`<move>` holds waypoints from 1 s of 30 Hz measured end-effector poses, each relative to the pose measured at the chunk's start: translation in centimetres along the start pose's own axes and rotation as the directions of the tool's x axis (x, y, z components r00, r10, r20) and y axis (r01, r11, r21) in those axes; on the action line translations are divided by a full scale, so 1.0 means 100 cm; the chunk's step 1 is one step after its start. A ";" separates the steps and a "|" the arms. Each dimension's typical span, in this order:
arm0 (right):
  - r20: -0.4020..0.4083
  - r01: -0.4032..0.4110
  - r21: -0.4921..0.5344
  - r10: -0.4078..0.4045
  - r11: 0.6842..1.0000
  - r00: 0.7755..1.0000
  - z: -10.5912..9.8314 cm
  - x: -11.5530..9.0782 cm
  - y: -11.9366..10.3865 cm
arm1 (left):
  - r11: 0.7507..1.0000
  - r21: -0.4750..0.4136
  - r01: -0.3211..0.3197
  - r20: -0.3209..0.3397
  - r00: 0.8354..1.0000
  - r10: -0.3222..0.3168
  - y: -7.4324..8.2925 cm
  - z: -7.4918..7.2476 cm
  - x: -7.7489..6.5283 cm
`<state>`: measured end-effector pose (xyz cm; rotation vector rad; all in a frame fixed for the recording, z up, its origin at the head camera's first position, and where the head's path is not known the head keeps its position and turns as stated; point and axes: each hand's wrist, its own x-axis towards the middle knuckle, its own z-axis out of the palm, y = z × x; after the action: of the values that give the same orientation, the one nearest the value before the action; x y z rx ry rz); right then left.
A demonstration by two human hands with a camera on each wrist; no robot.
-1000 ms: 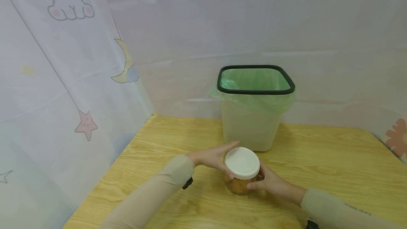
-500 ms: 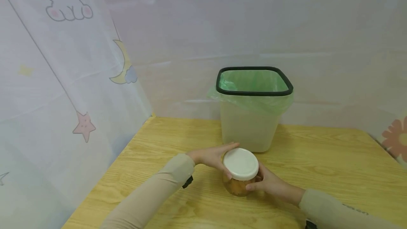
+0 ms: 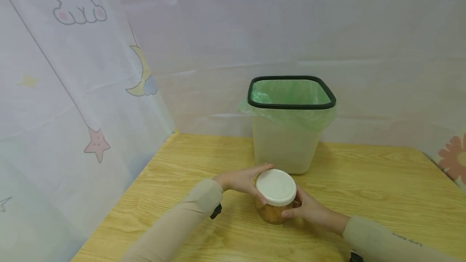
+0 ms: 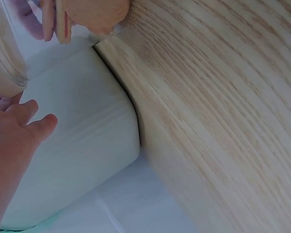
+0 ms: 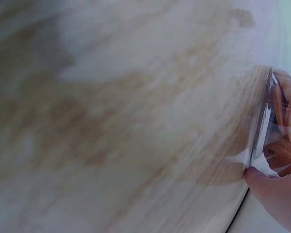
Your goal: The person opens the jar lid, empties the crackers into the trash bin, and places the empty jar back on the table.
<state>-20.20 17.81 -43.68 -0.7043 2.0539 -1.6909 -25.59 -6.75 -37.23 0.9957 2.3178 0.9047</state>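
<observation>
A clear jar [image 3: 270, 214] with a round white lid [image 3: 276, 187] stands at the table's middle. Brown-orange pieces [image 5: 282, 154], which look like biscuits, show through its wall in the right wrist view. My left hand [image 3: 244, 180] holds the jar by its upper left side, thumb in front and fingers reaching behind the lid. Lower on the right side, my right hand [image 3: 314, 208] grips the glass, its thumb at the front. The lid sits on the jar. Most fingertips behind the jar are hidden.
Behind the jar stands a pale bin [image 3: 287, 144] with a black rim [image 3: 291, 106] and a green bag lining it. The wood-grain table [image 3: 371, 185] ends at a printed cloth backdrop [image 3: 218, 43] at the back and left.
Both hands keep the same hold on the jar. The head view shifts very slightly; nothing else visibly differs.
</observation>
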 end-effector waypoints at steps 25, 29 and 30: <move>-0.045 0.009 -0.014 -0.010 1.000 0.999 0.001 -0.001 0.000 | 0.999 -0.017 0.028 -0.146 0.989 -0.030 -0.002 0.019 -0.009; -0.047 -0.004 -0.014 0.003 1.000 0.999 0.001 -0.001 0.000 | 0.999 -0.018 0.035 -0.185 0.982 -0.038 0.000 0.023 -0.010; -0.048 -0.007 -0.014 0.006 1.000 0.999 0.001 -0.001 0.000 | 0.999 -0.020 0.040 -0.194 0.980 -0.043 0.000 0.024 -0.010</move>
<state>-20.09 17.79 -43.73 -0.6675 2.1002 -1.7066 -23.42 -6.56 -38.71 0.8838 2.4777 1.0437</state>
